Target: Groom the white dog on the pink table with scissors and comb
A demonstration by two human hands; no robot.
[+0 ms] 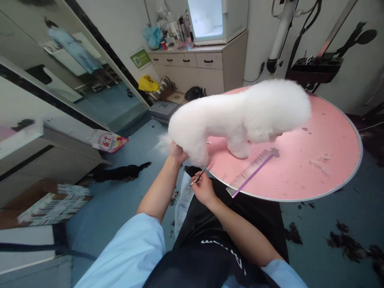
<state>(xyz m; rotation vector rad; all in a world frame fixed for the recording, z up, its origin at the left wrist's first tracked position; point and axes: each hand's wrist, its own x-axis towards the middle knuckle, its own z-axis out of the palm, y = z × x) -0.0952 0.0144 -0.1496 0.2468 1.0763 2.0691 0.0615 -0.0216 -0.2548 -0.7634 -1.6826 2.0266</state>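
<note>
- White dog (240,114) stands on all fours on the round pink table (324,160). Its rear is at the near-left rim and overhangs it a little, which puts the hindquarters within easy reach of both hands.
- Left hand (177,153) is clenched on the fluff at the dog's rear, by the tail, seemingly to steady the animal.
- Right hand (204,188) grasps thin scissors (198,175), with the tips pointing up toward the back of the hind leg, just beside the fur. I cannot tell whether the blades touch it.
- Comb (250,172) with a purple spine lies flat on the table near the rim, right of the scissors, probably parked where a hand can grab it.
- Black apron (216,232) covers the person's lap under the table edge, likely to catch hair.
- Dark hair clippings (345,240) lie scattered on the blue floor at near right.
</note>
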